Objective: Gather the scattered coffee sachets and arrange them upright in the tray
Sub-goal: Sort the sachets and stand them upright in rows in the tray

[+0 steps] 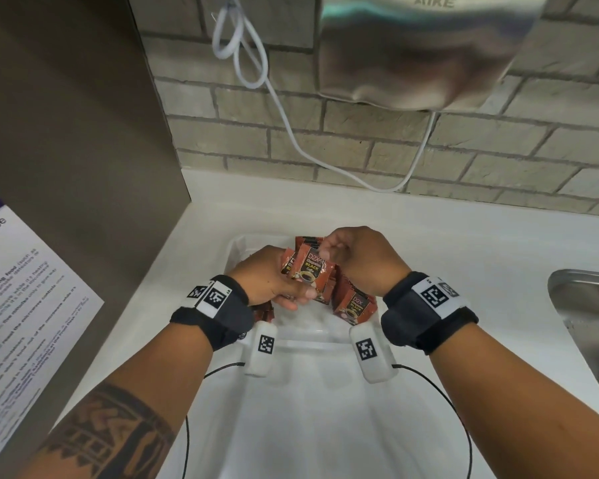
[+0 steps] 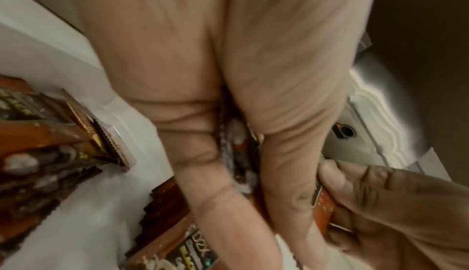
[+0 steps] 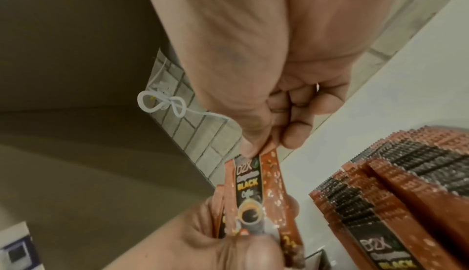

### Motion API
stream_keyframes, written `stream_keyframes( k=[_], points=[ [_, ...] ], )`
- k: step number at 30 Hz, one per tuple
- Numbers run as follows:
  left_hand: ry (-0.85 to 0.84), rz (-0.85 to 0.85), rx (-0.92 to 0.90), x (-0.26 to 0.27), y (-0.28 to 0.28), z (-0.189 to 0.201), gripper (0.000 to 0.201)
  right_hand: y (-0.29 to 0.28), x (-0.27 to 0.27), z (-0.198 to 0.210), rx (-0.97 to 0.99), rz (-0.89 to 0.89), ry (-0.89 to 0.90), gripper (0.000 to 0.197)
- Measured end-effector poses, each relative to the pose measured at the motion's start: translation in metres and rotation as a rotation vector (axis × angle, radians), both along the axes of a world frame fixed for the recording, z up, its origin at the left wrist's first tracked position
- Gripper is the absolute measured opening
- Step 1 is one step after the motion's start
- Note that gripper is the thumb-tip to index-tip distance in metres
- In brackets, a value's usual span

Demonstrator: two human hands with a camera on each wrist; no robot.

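Right hand is pinching the top edge of a single coffee sachet between thumb and forefinger, other fingers curled in, you can see it really clearly in the right wrist view where the sachet hangs down from the fingertips with the D2X Black label facing the camera. Left hand is wrapped around a small bunch of sachets and its thumb sits on the lower end of that same front sachet, so both hands have hold of it at once, held up just above the tray. From the left wrist view it's mostly palm, pretty blurry, with a sachet edge squeezed between the fingers and the right hand's fingertips meeting it from the right. Just to the right of the hands there's a row of sachets already standing upright in the tray, packed close together, and a few more red ones poke up behind the hands at the far side. Tray is clear plastic, sitting on the white counter near the left wall. Further out: a steel sink on the right, brick wall at the back with a white cable looping down, and a printed notice on the left.
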State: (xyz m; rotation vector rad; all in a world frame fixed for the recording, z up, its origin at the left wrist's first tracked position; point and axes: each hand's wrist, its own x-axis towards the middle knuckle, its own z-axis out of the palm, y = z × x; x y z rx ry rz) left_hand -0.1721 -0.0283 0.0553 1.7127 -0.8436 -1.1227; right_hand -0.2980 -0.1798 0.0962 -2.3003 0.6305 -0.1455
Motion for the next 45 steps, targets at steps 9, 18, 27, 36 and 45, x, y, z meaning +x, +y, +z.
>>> stream_keyframes(
  k=[9,18,27,36,45],
  points=[
    [-0.471,-0.223,0.576,0.008,-0.001,0.000,0.040,-0.001,0.009,-0.031,-0.215,-0.071,0.219,0.025],
    [-0.332,-0.333,0.562,-0.015,-0.039,-0.027,0.033,0.000,0.027,-0.051,-0.321,-0.078,0.400,0.020],
    [-0.337,-0.360,0.589,-0.012,-0.048,-0.030,0.007,-0.005,0.026,-0.050,-0.350,-0.026,0.372,0.022],
    [-0.354,-0.327,0.609,-0.017,-0.048,-0.020,0.024,-0.006,0.021,-0.049,-0.313,-0.007,0.321,0.018],
    [-0.245,-0.312,0.572,-0.018,-0.043,-0.023,0.015,-0.006,0.016,-0.044,-0.292,0.007,0.286,0.018]
  ],
)
